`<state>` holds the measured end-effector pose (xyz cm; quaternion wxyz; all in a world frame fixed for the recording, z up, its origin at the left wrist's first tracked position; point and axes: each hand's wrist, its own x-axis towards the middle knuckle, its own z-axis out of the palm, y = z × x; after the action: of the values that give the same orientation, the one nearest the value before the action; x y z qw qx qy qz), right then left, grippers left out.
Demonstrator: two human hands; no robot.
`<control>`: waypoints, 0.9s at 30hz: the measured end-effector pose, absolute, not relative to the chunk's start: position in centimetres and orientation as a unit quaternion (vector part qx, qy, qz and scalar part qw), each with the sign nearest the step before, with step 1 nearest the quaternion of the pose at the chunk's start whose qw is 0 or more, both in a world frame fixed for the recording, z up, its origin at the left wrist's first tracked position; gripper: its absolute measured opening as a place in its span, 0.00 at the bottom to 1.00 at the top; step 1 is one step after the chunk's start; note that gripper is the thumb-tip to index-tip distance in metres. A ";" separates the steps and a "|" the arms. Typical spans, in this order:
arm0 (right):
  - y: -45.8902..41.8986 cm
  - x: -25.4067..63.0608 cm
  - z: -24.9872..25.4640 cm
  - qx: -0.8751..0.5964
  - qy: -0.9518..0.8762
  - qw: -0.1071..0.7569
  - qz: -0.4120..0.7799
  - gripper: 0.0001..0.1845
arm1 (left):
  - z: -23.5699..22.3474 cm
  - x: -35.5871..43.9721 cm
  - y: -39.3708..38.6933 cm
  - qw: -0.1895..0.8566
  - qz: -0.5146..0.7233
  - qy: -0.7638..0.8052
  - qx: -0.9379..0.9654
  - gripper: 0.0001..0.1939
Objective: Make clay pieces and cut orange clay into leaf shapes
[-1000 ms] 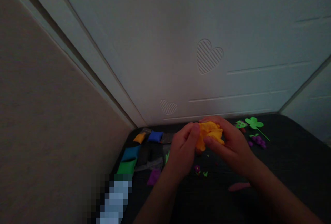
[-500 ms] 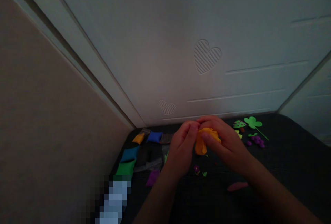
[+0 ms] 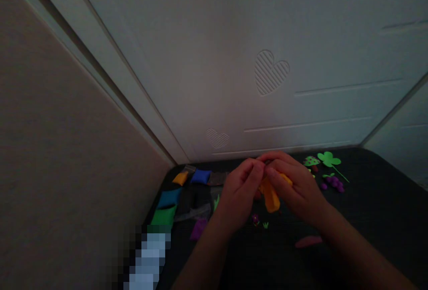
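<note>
A lump of orange modelling clay is held between my two hands above the dark table. My left hand is closed, its thumb and fingers pinching at the clay's upper left edge. Curled over the clay from the right is my right hand, with the thumb pressed on it. A long flap of the clay hangs down below the thumbs. The fingertips meet at the top and partly hide the clay. Just under the hands lie a small purple flower and a tiny green grass tuft.
Clay packs in blue, teal, green and purple lie at left. At right are a green clover, a spotted mushroom and purple grapes. A pink tool lies near my right forearm. A white panel stands behind.
The flap of orange clay now hangs lower and further right. My right thumb has moved up towards the left thumb. The whole view has shifted slightly.
</note>
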<state>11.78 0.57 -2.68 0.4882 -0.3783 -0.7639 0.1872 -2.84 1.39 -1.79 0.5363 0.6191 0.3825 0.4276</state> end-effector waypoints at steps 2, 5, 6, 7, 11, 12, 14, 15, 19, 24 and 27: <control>0.6 11.8 -2.6 -0.384 -0.763 0.488 0.180 0.10 | -1.7 -2.9 1.3 0.536 0.426 0.383 0.620 0.13; 0.7 11.7 -2.7 -0.396 -0.752 0.500 0.164 0.10 | -1.9 -2.8 1.4 0.545 0.439 0.377 0.607 0.14; 0.6 11.6 -2.7 -0.402 -0.743 0.512 0.156 0.10 | -2.1 -2.6 1.4 0.551 0.457 0.372 0.591 0.15; 0.6 11.5 -2.8 -0.408 -0.731 0.527 0.150 0.10 | -2.3 -2.3 1.4 0.560 0.481 0.366 0.567 0.16; 0.1 10.6 -3.6 -0.402 -0.695 0.577 0.149 0.10 | -2.8 -0.5 0.9 0.659 0.541 0.305 0.424 0.26; 0.0 10.3 -3.8 -0.392 -0.704 0.574 0.148 0.12 | -2.8 0.0 0.6 0.695 0.536 0.288 0.383 0.28; -0.1 9.7 -4.1 -0.375 -0.740 0.544 0.123 0.18 | -2.5 0.5 0.1 0.749 0.527 0.258 0.308 0.31; -0.1 9.4 -4.3 -0.373 -0.761 0.520 0.101 0.20 | -2.4 0.5 -0.1 0.764 0.527 0.247 0.278 0.32; -0.2 8.4 -4.8 -0.368 -0.817 0.442 0.036 0.29 | -2.1 -0.6 0.3 0.777 0.549 0.219 0.217 0.33; -1.4 7.4 -5.1 -0.307 -0.858 0.407 0.070 0.41 | -3.8 -0.9 2.2 0.774 0.551 0.204 0.235 0.31; -2.0 7.7 -4.6 -0.290 -0.842 0.444 0.100 0.40 | -4.5 0.3 1.7 0.768 0.539 0.231 0.257 0.26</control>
<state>7.72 -2.03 -4.60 0.4443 -0.2899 -0.8418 0.0998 0.31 1.68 -4.46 0.7678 0.2568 0.2313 0.5395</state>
